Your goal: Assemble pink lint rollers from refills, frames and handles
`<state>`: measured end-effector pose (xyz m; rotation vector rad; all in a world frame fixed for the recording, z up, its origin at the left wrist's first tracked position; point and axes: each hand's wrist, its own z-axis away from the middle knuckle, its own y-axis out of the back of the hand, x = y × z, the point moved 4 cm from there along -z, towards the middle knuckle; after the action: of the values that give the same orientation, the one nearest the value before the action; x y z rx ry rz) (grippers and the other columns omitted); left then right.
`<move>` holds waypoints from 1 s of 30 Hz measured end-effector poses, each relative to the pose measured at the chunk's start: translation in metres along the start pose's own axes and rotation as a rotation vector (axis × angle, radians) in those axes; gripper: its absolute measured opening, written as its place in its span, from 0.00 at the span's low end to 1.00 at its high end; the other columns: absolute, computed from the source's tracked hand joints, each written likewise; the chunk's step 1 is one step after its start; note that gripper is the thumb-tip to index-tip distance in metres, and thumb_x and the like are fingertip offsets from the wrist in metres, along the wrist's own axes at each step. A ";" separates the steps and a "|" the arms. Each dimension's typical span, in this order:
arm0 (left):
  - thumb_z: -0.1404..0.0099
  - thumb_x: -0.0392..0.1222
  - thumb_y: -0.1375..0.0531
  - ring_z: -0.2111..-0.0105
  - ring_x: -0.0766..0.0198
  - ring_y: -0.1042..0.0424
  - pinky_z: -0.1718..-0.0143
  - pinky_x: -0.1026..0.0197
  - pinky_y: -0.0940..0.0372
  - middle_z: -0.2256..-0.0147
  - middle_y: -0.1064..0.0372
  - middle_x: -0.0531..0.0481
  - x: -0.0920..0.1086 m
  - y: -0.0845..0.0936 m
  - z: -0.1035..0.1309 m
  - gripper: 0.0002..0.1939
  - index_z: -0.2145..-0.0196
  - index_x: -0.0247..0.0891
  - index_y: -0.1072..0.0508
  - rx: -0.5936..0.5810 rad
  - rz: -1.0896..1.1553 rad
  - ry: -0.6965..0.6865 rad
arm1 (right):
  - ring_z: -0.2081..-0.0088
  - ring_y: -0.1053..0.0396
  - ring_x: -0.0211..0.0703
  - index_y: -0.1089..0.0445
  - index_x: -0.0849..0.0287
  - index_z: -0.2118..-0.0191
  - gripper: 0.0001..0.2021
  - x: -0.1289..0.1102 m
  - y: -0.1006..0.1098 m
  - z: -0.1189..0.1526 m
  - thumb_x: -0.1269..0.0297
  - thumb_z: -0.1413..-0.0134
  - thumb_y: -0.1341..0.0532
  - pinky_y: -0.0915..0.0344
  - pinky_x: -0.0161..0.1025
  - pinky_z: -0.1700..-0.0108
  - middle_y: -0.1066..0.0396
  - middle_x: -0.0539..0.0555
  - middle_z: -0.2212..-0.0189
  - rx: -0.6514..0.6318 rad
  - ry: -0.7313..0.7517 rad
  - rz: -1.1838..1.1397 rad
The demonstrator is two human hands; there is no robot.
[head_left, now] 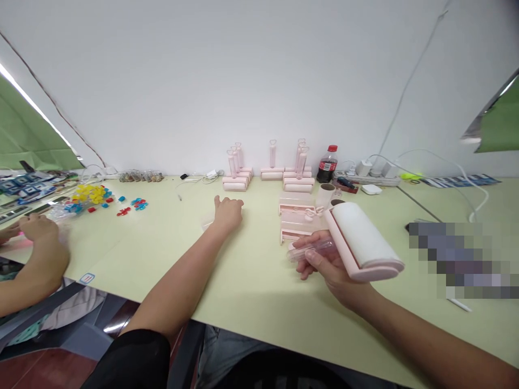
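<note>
My right hand [324,265] is wrapped round the clear handle [310,251] of a lint roller. Its white sticky roll [363,235] sits in a pale pink frame [344,246], tilted above the table to the right of my fingers. My left hand [229,213] is low over the table, back upward, with fingers bent and apart; I see nothing held in it. A thin transparent piece [208,222] lies beside its wrist, partly hidden by the arm. Just beyond my right hand lie pink roller frames [295,235] with clear covers [298,199] and small pink loops [313,214].
Assembled lint rollers [272,172] stand along the wall, near a cola bottle [326,165]. Cardboard tubes [325,194], chargers [364,168] and cables are at the right. Coloured plastic pieces [91,194] lie at the left, near another person's hand [38,227].
</note>
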<state>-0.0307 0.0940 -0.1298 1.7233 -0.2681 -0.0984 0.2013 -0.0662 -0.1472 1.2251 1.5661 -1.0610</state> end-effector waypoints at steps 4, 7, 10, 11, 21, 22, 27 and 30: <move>0.36 0.35 0.48 0.56 0.54 0.29 0.48 0.49 0.41 0.61 0.24 0.43 0.022 0.013 0.014 0.16 0.56 0.37 0.24 0.024 0.155 -0.083 | 0.74 0.26 0.39 0.30 0.56 0.61 0.09 0.010 0.007 -0.003 0.59 0.45 0.34 0.25 0.40 0.73 0.25 0.54 0.62 0.021 0.070 -0.084; 0.33 0.43 0.47 0.66 0.62 0.27 0.62 0.60 0.36 0.65 0.26 0.48 0.045 0.020 0.037 0.17 0.50 0.38 0.27 -0.034 0.728 -0.141 | 0.72 0.25 0.40 0.27 0.55 0.59 0.10 0.008 0.012 -0.003 0.56 0.42 0.36 0.24 0.40 0.70 0.24 0.54 0.61 0.074 0.157 -0.106; 0.38 0.48 0.39 0.73 0.67 0.29 0.67 0.63 0.38 0.73 0.30 0.52 0.069 0.019 0.060 0.17 0.56 0.36 0.27 -0.251 1.261 -0.168 | 0.67 0.23 0.42 0.26 0.53 0.56 0.11 0.000 0.013 0.000 0.57 0.42 0.36 0.24 0.42 0.64 0.24 0.55 0.59 0.097 0.215 -0.078; 0.41 0.50 0.36 0.74 0.67 0.29 0.68 0.64 0.38 0.75 0.31 0.53 0.076 0.019 0.066 0.18 0.58 0.35 0.27 -0.329 1.374 -0.170 | 0.66 0.23 0.43 0.26 0.53 0.56 0.10 -0.003 0.012 0.001 0.57 0.42 0.36 0.24 0.42 0.63 0.24 0.55 0.59 0.101 0.233 -0.074; 0.51 0.52 0.28 0.81 0.72 0.32 0.77 0.68 0.45 0.78 0.32 0.56 0.093 0.010 0.078 0.24 0.66 0.33 0.31 -0.684 1.661 -0.231 | 0.72 0.23 0.44 0.24 0.54 0.61 0.12 -0.015 0.007 -0.001 0.54 0.48 0.33 0.23 0.44 0.68 0.22 0.54 0.65 0.115 0.206 -0.141; 0.50 0.52 0.28 0.81 0.72 0.33 0.76 0.67 0.44 0.78 0.32 0.56 0.093 0.010 0.079 0.24 0.65 0.33 0.30 -0.697 1.640 -0.246 | 0.72 0.24 0.45 0.24 0.55 0.61 0.12 -0.015 0.007 -0.001 0.54 0.48 0.32 0.23 0.44 0.69 0.22 0.55 0.66 0.107 0.186 -0.134; 0.50 0.53 0.29 0.81 0.72 0.34 0.75 0.66 0.41 0.77 0.31 0.55 0.093 0.009 0.081 0.24 0.64 0.33 0.28 -0.756 1.622 -0.296 | 0.72 0.24 0.45 0.23 0.54 0.62 0.12 -0.016 0.006 -0.001 0.54 0.50 0.31 0.23 0.45 0.69 0.22 0.54 0.68 0.078 0.151 -0.148; 0.50 0.53 0.28 0.82 0.73 0.35 0.76 0.66 0.42 0.77 0.32 0.55 0.094 0.009 0.081 0.24 0.65 0.33 0.29 -0.782 1.656 -0.304 | 0.71 0.24 0.44 0.23 0.52 0.62 0.10 -0.017 0.005 0.000 0.55 0.49 0.32 0.23 0.45 0.69 0.23 0.53 0.66 0.065 0.150 -0.164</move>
<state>0.0418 -0.0076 -0.1266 0.3326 -1.5422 0.6666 0.2086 -0.0695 -0.1315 1.2613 1.7841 -1.1547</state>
